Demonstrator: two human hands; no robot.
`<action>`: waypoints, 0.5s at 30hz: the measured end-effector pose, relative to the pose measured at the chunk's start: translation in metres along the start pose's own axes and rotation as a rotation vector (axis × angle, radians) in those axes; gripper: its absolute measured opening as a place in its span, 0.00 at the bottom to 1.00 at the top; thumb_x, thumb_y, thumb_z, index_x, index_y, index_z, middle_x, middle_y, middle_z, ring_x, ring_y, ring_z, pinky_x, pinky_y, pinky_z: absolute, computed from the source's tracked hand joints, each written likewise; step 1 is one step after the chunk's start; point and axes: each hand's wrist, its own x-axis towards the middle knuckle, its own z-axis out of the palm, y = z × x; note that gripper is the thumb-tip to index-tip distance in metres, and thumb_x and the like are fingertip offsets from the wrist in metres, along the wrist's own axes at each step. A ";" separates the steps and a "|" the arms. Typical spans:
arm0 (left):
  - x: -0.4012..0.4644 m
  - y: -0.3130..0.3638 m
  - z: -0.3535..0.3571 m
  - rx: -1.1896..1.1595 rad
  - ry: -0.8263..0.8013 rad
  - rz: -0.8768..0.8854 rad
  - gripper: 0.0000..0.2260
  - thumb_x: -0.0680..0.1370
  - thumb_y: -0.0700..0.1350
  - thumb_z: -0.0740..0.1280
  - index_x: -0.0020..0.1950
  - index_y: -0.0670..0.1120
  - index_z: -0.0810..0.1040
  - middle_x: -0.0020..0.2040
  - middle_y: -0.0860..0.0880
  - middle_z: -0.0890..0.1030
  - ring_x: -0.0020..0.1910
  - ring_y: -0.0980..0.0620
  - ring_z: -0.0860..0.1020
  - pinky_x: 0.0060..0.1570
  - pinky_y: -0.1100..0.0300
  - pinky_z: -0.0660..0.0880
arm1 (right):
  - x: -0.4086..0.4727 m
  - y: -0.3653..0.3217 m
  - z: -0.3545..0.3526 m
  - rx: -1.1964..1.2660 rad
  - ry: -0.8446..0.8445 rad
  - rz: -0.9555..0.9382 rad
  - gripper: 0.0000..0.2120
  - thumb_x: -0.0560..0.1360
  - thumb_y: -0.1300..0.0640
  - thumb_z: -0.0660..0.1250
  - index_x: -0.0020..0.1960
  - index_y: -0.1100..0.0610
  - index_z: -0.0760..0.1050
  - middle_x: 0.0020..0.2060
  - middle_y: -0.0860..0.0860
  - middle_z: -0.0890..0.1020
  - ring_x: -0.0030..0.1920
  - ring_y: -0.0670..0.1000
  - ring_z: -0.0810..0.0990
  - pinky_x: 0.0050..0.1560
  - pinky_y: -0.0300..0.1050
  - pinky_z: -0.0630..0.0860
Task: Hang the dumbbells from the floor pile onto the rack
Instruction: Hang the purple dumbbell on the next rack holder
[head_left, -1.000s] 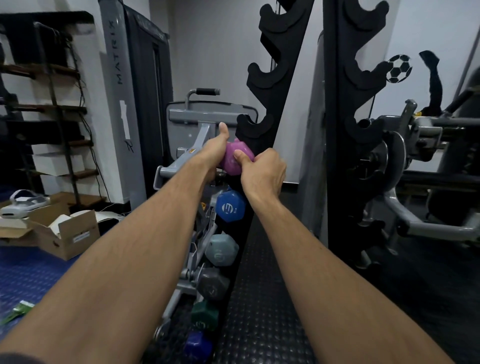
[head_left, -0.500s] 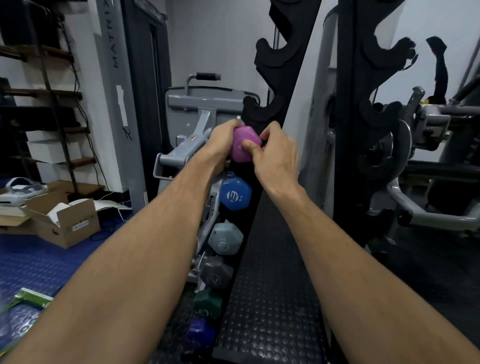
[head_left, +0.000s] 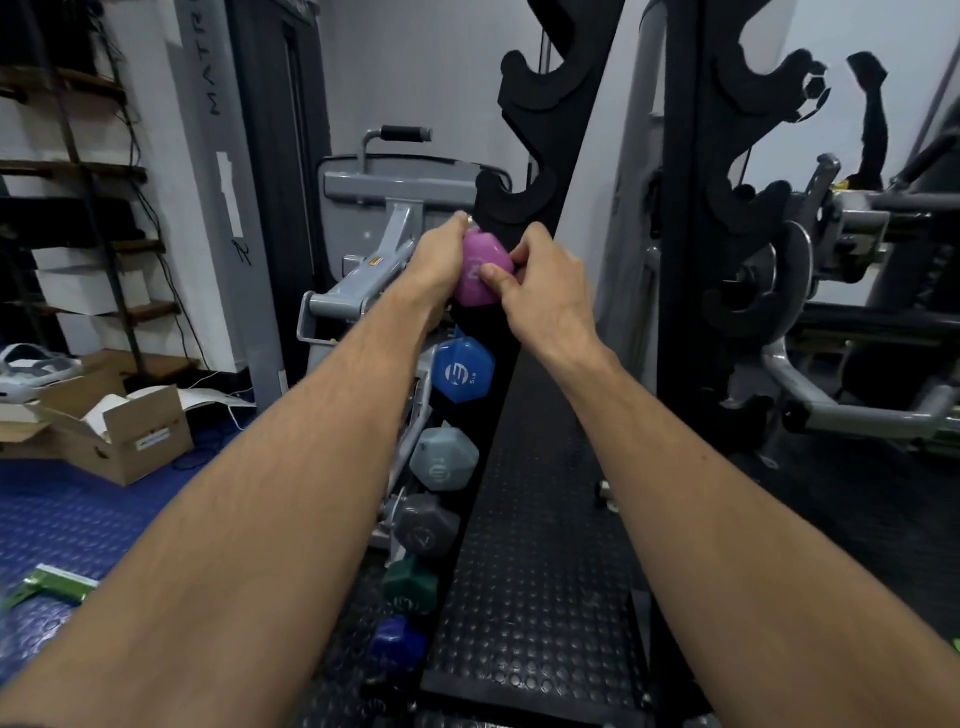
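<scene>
Between my two hands sits the purple dumbbell (head_left: 480, 270), pressed against the near upright of the black rack (head_left: 524, 202). My left hand (head_left: 439, 265) is wrapped around its far side and my right hand (head_left: 540, 293) pinches the near head, thumb across its face; both are clamped on it, close together. It looks like the lightest of the set, small and rigid, with a smooth coating that could slide under fingertips, so I judge the handle the safer hold. Just below it on the same upright hang the blue dumbbell (head_left: 464, 370), a pale grey one (head_left: 443, 460), and darker ones further down. Empty hooks stand above.
</scene>
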 end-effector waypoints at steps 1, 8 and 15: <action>0.000 0.000 -0.001 -0.013 0.004 -0.012 0.19 0.84 0.58 0.55 0.46 0.48 0.79 0.42 0.48 0.82 0.43 0.50 0.81 0.57 0.51 0.79 | -0.001 -0.002 -0.002 -0.008 -0.003 0.001 0.14 0.77 0.48 0.73 0.53 0.54 0.72 0.44 0.49 0.79 0.43 0.48 0.78 0.43 0.44 0.74; -0.015 0.002 0.004 -0.095 0.065 0.000 0.31 0.82 0.66 0.52 0.53 0.41 0.83 0.50 0.41 0.86 0.48 0.44 0.86 0.52 0.47 0.83 | -0.004 -0.008 -0.012 -0.088 0.023 -0.205 0.14 0.76 0.57 0.74 0.61 0.53 0.78 0.54 0.50 0.77 0.52 0.48 0.78 0.52 0.36 0.70; -0.017 0.001 0.005 0.052 0.009 0.047 0.32 0.83 0.66 0.47 0.40 0.48 0.81 0.28 0.55 0.81 0.34 0.53 0.82 0.51 0.55 0.83 | -0.001 0.001 -0.009 -0.081 0.001 -0.250 0.15 0.75 0.56 0.76 0.58 0.56 0.75 0.54 0.50 0.75 0.51 0.46 0.77 0.49 0.32 0.72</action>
